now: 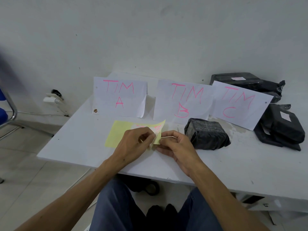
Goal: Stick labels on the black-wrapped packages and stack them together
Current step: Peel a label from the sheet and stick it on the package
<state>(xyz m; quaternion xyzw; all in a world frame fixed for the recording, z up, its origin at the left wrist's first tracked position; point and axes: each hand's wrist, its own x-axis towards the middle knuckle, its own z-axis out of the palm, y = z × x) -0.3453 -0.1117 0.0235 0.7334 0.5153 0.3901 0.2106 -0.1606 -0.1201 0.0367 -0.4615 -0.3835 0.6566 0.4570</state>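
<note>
Both hands meet over the near table (83, 147) edge: I see the left hand (133, 140) pinching a small label (155, 129) with curled fingers, and the right hand (175, 144) gripping the yellow sheet (120, 132) at its corner. Just right sits an unlabelled black package (206, 134). Farther right, two labelled packages (281, 127) lie beyond the paper signs (121, 97).

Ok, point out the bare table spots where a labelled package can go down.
Bare table lies left of the yellow sheet below the TIM A sign, and along the near edge right of the right hand. The right side is crowded with black packages.
</note>
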